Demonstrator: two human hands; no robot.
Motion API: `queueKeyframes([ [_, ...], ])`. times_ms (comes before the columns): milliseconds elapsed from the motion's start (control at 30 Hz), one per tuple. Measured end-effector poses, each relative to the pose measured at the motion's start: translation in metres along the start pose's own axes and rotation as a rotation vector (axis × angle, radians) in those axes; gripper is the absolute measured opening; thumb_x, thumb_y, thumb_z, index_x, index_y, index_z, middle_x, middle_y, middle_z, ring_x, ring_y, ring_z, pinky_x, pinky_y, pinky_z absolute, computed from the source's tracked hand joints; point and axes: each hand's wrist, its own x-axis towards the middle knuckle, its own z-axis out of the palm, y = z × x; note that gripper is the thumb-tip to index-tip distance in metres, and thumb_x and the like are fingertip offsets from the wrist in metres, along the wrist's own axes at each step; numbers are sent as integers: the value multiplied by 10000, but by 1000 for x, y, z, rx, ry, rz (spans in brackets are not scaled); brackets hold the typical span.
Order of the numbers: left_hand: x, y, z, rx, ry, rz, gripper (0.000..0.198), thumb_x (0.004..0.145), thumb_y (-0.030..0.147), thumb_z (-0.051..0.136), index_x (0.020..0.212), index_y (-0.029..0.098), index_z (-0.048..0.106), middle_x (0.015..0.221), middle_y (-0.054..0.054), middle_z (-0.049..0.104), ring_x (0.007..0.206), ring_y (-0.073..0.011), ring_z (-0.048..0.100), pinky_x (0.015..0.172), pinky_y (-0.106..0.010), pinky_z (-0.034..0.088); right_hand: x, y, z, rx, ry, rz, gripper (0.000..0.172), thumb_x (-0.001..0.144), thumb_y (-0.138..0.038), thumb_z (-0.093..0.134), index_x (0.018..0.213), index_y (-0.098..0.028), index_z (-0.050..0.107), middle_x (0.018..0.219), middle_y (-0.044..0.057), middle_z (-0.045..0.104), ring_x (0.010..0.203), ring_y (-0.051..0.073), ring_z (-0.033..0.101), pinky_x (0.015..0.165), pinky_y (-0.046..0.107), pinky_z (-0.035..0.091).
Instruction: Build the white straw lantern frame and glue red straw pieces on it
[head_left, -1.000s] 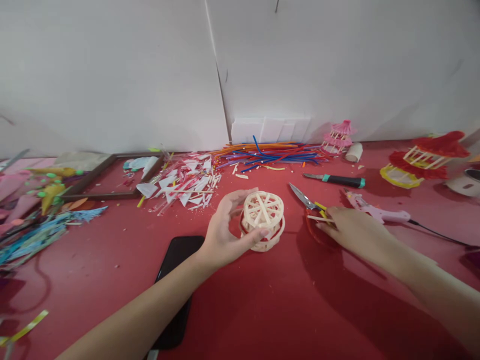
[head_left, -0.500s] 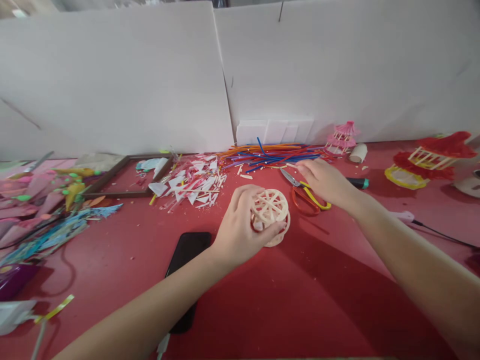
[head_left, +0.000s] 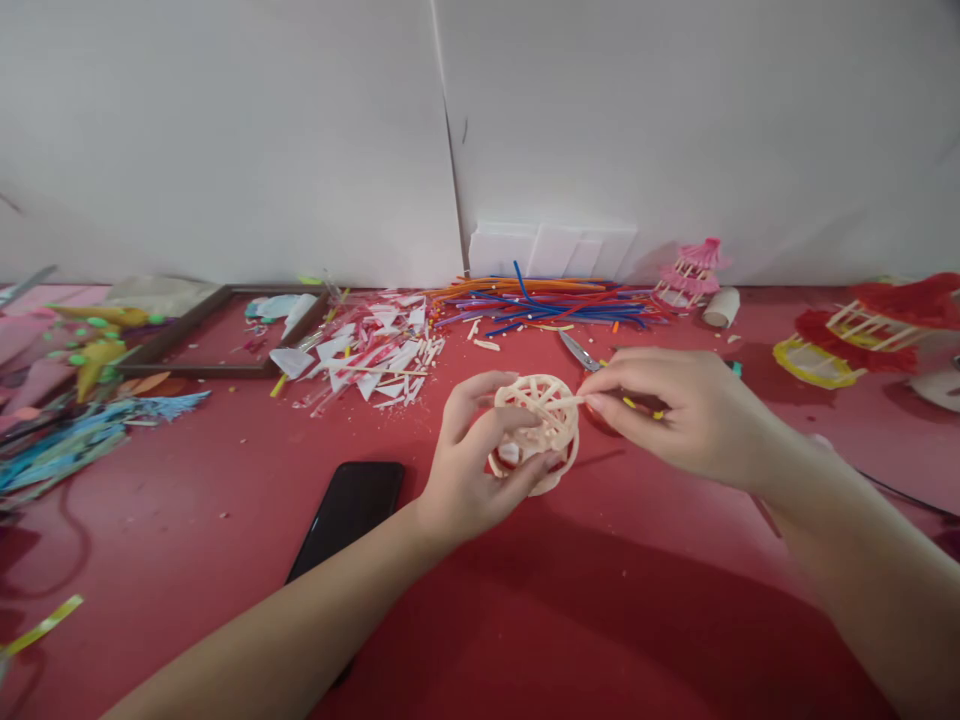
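My left hand point(head_left: 480, 450) is wrapped round a small cream-coloured round openwork frame point(head_left: 559, 440), with rings and crossing strips on its top. Between the thumb and fingers of my right hand point(head_left: 667, 410) is a short cream strip point(head_left: 564, 402), its far tip over the top of the frame. Whether the strip touches the frame I cannot tell. Behind my right hand lie scissors point(head_left: 577, 352), their blades showing and their handles mostly hidden. A black phone point(head_left: 349, 510) lies on the table, left of my left wrist and partly under the forearm.
Coloured pipe cleaners point(head_left: 555, 303) lie along the white wall, beside a heap of white and pink scraps point(head_left: 375, 350). A brown frame point(head_left: 202, 370) is at left. Pink point(head_left: 690, 272) and red-yellow point(head_left: 862, 330) pagoda-like models stand at right.
My right hand has come back from beside the scissors to the openwork frame, bringing the cream strip. My left hand keeps its hold with its fingers shifted. The view has shifted slightly.
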Motion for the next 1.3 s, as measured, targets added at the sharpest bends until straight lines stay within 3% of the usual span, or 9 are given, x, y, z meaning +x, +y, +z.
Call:
queueKeyframes([
  [233, 1, -1, -2, -89, -40, 10, 294, 834, 244, 738, 1061, 214, 554, 1211, -109, 539, 1164, -243, 574, 965, -400, 519, -2, -12, 11, 84, -33, -142, 167, 942, -210, 565, 1006, -293, 694, 868, -18, 725, 759, 113, 655, 672, 233, 486],
  [367, 2, -3, -2, -140, -27, 21, 271, 851, 295, 733, 1057, 228, 570, 1182, -98, 547, 1134, -242, 585, 932, -405, 534, 0, -13, 12, 89, -68, -151, 206, 940, -198, 551, 1003, -305, 714, 847, -14, 731, 729, 114, 665, 636, 229, 485],
  [833, 2, -5, -3, -234, -45, 2, 57, 919, 201, 609, 970, 221, 591, 1194, -97, 516, 1141, -235, 566, 955, -435, 533, -1, -11, 10, 14, -105, -242, 238, 956, -200, 502, 931, -274, 726, 848, 9, 718, 732, 122, 639, 639, 245, 468],
  [1067, 2, -3, -4, -207, -72, -21, 16, 949, 224, 568, 956, 210, 570, 1207, -107, 511, 1123, -224, 567, 941, -406, 529, -2, -1, 4, 61, -181, -270, 255, 981, -220, 497, 1098, -309, 704, 1003, 22, 709, 838, 128, 651, 724, 238, 507],
  [1300, 2, -6, 0, -301, -83, -16, 32, 955, 227, 559, 959, 200, 574, 1221, -111, 504, 1165, -239, 552, 988, -438, 504, -1, 6, -5, 157, -229, -252, 281, 965, -231, 558, 1180, -350, 693, 1024, 18, 656, 875, 120, 631, 753, 231, 505],
])
